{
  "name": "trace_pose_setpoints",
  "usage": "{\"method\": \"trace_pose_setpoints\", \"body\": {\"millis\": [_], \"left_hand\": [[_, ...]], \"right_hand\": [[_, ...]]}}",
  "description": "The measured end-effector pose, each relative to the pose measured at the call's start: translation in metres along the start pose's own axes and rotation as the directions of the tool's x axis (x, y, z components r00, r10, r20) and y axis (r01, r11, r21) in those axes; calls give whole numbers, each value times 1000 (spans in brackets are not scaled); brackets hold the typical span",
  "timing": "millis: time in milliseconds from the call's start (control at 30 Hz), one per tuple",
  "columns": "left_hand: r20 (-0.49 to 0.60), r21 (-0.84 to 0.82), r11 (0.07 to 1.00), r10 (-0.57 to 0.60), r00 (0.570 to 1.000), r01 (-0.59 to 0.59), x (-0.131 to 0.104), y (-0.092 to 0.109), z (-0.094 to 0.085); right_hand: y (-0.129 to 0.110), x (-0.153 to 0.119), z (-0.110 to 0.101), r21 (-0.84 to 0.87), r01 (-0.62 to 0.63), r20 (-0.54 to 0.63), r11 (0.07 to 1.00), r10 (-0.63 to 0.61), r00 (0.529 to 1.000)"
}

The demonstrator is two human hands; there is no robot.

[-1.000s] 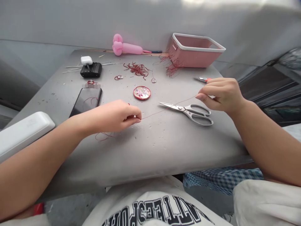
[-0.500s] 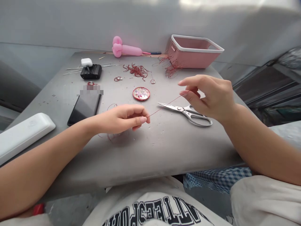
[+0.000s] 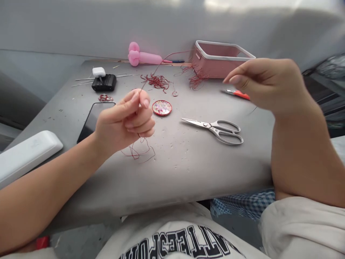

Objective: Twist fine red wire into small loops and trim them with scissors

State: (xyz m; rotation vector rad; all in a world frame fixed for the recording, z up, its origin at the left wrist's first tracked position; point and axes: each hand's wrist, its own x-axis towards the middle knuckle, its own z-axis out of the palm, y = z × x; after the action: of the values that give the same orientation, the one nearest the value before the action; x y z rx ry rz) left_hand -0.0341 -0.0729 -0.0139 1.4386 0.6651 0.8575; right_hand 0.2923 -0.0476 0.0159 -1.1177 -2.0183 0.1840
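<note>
Over the left half of the table, my left hand (image 3: 125, 117) is closed, thumb and forefinger pinching a thin red thread (image 3: 168, 55). The thread rises from the pinch and arcs right in front of the pink basket; its loose loops hang below the hand. My right hand (image 3: 265, 84) is raised at the right, thumb and fingertips pressed together; whether the thread reaches them is too fine to see. Between and below the hands lie silver scissors (image 3: 206, 125), slightly opened. A round red-rimmed dish (image 3: 161, 108) of small pale beads sits beside my left hand.
Behind are a pink basket (image 3: 221, 66), a pink balloon (image 3: 145, 57) and a red thread pile (image 3: 159, 82). An orange cutter (image 3: 238, 94) lies by my right hand. At left are a phone (image 3: 93, 117), black device (image 3: 104, 82) and white case (image 3: 31, 153).
Both hands have risen, my right one also moving right and my left one slightly left. The thread between them now arcs upward. The orange cutter has come into sight.
</note>
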Motion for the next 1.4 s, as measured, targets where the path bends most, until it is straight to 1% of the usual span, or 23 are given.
{"method": "trace_pose_setpoints", "body": {"millis": [33,67,100,133,167,200,233,300,367,400,433,467,500,567,667,733,833,933,1100,1200,1300,1367,1400], "left_hand": [[-53,34,999,1,999,1,1,0,-2],[-95,62,998,7,995,-1,2,-1,-2],[-125,84,996,18,992,-7,3,-1,-1],[-147,99,995,35,989,-20,4,-2,1],[-159,101,994,50,986,-34,5,-3,4],[-169,87,995,58,984,-44,6,-5,8],[-180,58,997,55,982,-45,7,-6,12],[-214,-33,999,7,977,-14,8,-9,21],[-241,-111,993,-62,968,36,8,-13,27],[-251,-130,990,-88,964,57,7,-14,30],[-259,-138,988,-104,960,70,7,-16,32],[-267,-142,987,-110,958,74,7,-19,33],[-272,-139,988,-107,956,71,7,-21,34],[-259,-112,991,-93,961,66,7,-25,36],[-201,-11,997,-76,977,76,5,-30,40],[-172,67,995,-67,983,80,4,-31,43],[-145,122,989,-63,987,82,3,-30,48],[-111,124,988,-75,991,88,2,-29,49],[-57,64,990,-120,991,124,2,-28,48],[-63,45,991,-123,990,126,1,-24,50],[-85,95,982,-153,985,161,0,-17,52],[-111,178,960,-200,974,217,0,-14,49],[-130,231,942,-218,967,243,1,-13,46]], "right_hand": [[7,4,-7,93,-61,-38,994,65,997],[12,7,-12,232,-97,-61,968,114,992],[13,11,-16,372,-124,-61,920,157,986],[12,14,-16,502,-157,-25,850,195,981],[8,17,-14,610,-204,38,766,228,973],[1,20,-8,682,-272,122,678,262,957],[-7,21,0,721,-353,213,597,294,932],[-26,20,26,769,-452,302,452,368,880],[-44,16,55,798,-447,322,405,341,883],[-52,13,69,801,-444,331,403,321,888],[-59,11,82,798,-431,323,420,305,896],[-64,9,91,811,-410,297,418,309,903],[-69,7,99,828,-388,271,403,319,908],[-75,5,106,870,-352,233,346,341,911],[-77,4,106,915,-316,213,251,367,906],[-76,4,106,919,-303,195,252,379,905],[-75,1,109,891,-286,156,352,355,922],[-75,-1,113,865,-253,121,433,308,944],[-74,-4,117,855,-230,87,466,308,947],[-73,-7,118,855,-228,74,466,325,943],[-71,-8,120,859,-239,73,452,355,932],[-67,-6,118,834,-244,60,496,358,932],[-64,-4,116,810,-234,36,538,352,935]]}}
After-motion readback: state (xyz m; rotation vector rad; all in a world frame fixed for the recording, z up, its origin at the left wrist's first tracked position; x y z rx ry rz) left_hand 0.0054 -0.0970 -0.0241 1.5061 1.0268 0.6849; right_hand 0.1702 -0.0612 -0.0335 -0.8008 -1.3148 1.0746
